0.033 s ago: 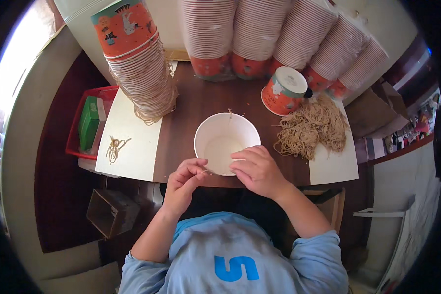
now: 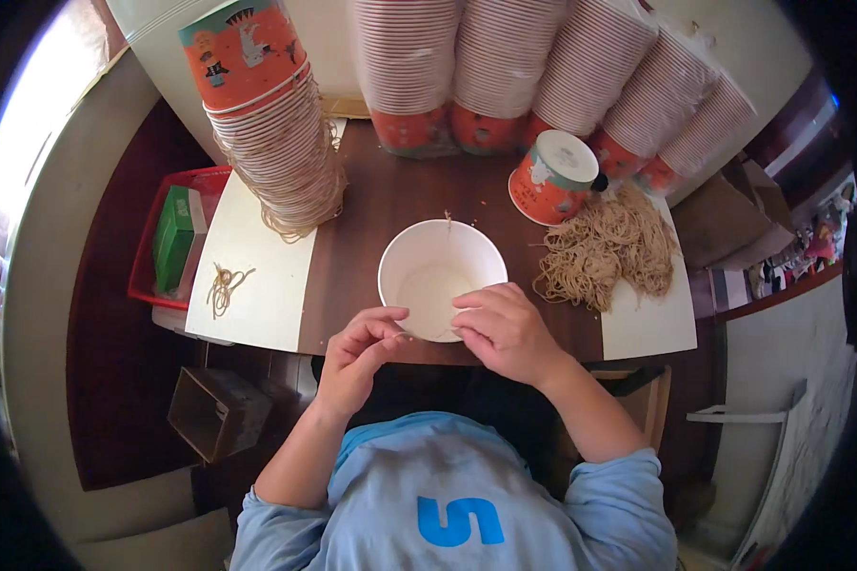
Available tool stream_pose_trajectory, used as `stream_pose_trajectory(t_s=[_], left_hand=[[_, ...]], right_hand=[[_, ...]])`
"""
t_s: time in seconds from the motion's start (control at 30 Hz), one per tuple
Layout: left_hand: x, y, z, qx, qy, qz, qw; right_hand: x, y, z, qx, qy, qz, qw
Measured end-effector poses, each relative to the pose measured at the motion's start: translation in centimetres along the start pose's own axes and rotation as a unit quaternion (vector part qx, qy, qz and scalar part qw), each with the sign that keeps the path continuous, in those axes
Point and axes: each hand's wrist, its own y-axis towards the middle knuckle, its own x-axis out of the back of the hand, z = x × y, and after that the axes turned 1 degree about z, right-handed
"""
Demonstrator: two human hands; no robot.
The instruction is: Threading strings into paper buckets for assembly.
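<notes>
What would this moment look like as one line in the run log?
left hand: pinched at near rim of white paper bowl | right hand: on bowl rim | string pile: right of bowl | table: brown

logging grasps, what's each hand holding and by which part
Both hands, left hand and right hand, grip the white round paper bowl at its near rim with their fingers.
</notes>
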Motion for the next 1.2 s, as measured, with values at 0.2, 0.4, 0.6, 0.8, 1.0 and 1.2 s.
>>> stream_pose_trajectory(t_s=[0.2, 0.4, 0.6, 0.8, 1.0, 1.2], left_hand=[[1.0, 1.1, 0.4, 0.083, -0.077, 0.093, 0.989], [-0.6, 1.4, -0.1, 0.01, 0.089, 0.09, 0.992], [-1.2, 1.2, -0.1, 0.042, 0.19, 0.114, 0.974], [-0.5, 0.9, 0.3, 0.058, 0.132, 0.076, 0.987], [-0.1, 0.8, 0.1, 0.08, 0.058, 0.098, 0.99], [0.0, 0.8, 0.4, 0.069, 0.072, 0.114, 0.988]], right_hand=[[2.8, 1.8, 0.9, -0.127, 0.136, 0.017, 0.982], [3.6, 3.3, 1.2, -0.003, 0.077, 0.163, 0.984], [2.4, 5.7, 1.8, 0.072, 0.053, 0.197, 0.976], [1.5, 4.4, 1.6, -0.029, -0.009, 0.042, 0.999], [1.1, 1.1, 1.7, -0.053, 0.063, 0.092, 0.992], [-0.8, 1.1, 1.5, -0.013, 0.061, 0.066, 0.996]])
